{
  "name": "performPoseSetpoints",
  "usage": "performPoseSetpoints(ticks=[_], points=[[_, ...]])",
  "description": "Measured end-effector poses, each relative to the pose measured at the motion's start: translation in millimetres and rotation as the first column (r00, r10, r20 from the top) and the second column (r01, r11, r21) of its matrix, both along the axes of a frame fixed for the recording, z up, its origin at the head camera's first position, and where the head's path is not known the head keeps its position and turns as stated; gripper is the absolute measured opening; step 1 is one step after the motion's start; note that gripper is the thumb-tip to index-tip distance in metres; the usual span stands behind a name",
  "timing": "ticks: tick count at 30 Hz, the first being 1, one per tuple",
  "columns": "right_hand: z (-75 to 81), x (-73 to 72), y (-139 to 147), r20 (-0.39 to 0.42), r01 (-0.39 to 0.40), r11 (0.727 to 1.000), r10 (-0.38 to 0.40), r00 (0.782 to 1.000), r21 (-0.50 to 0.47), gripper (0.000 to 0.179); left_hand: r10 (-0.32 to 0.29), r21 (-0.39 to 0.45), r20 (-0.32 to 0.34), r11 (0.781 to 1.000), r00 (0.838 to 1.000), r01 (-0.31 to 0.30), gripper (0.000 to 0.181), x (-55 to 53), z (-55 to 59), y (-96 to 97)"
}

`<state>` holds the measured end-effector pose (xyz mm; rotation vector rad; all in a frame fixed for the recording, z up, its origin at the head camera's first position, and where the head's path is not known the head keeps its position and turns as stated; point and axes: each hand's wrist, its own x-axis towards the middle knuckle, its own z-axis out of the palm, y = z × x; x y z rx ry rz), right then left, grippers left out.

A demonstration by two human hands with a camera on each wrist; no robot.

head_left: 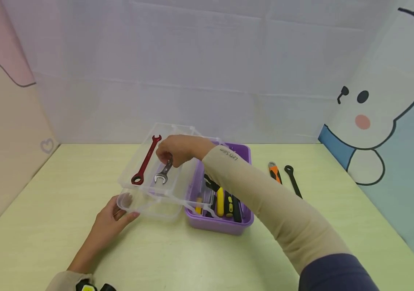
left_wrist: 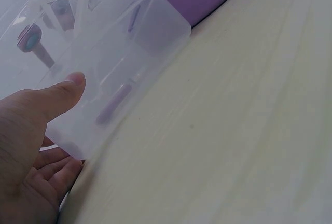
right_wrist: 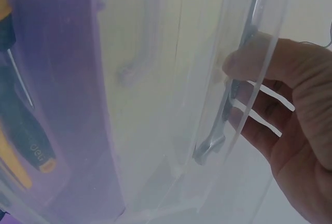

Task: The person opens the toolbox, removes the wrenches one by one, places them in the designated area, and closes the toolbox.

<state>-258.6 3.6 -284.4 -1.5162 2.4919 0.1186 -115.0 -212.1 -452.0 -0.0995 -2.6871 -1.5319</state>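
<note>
My left hand grips the near left corner of a clear plastic tray, its thumb against the wall and its fingers low at the edge. Inside the tray lies a red combination wrench, along the left side. My right hand reaches over the tray and pinches a silver wrench between thumb and fingers. In the right wrist view the silver wrench appears beyond the clear wall, with fingertips around its middle. The upper end of that wrench is hidden by the hand in the head view.
A purple toolbox stands right of the tray, which overlaps its left side. Several tools sit in it, including one with a yellow handle. Farther right lie an orange and black tool and a black wrench, partly behind my right sleeve.
</note>
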Motion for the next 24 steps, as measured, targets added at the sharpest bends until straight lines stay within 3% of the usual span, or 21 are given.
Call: performPoseSetpoints(ticks=[11,24], points=[[3.2,-8.2,1.2,0.082,-0.006,0.996,0.013,0.997,-0.089,0.029,-0.018,-0.009,0.009,1.0,1.0,0.018,0.07,-9.2,2.9,-6.6],[14.9,-6.7,2.8,0.113,0.031,0.997,-0.023,0.993,-0.068,0.021,-0.019,-0.018,0.016,1.0,1.0,0.02,0.071,-10.6,3.7,-3.5]])
